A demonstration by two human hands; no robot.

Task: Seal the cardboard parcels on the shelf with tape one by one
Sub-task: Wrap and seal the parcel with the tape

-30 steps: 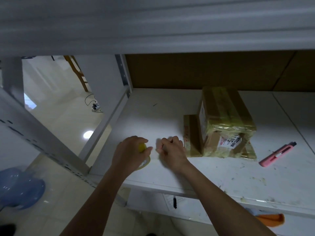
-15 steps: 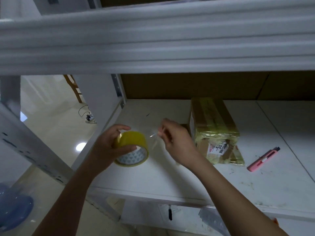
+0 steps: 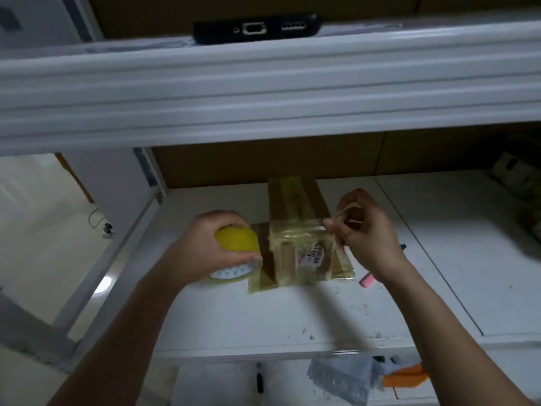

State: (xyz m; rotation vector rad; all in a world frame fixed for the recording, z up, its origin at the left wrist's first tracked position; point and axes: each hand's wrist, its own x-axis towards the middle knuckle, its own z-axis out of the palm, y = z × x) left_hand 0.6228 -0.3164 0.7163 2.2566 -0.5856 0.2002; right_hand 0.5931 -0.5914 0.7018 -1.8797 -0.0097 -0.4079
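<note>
Left hand (image 3: 202,247) grips roll (image 3: 238,253); right hand (image 3: 366,232) apparently pinches tape end. Keep strip taut, lower squarely over parcel (image 3: 298,230).

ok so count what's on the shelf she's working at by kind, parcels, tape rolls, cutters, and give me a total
Cardboard parcels: 2, a tall parcel on a flat parcel
Tape rolls: 1, the yellow roll, held in the left hand
Cutters: 1, the pink cutter, mostly hidden by the right hand
Total: 4
</note>
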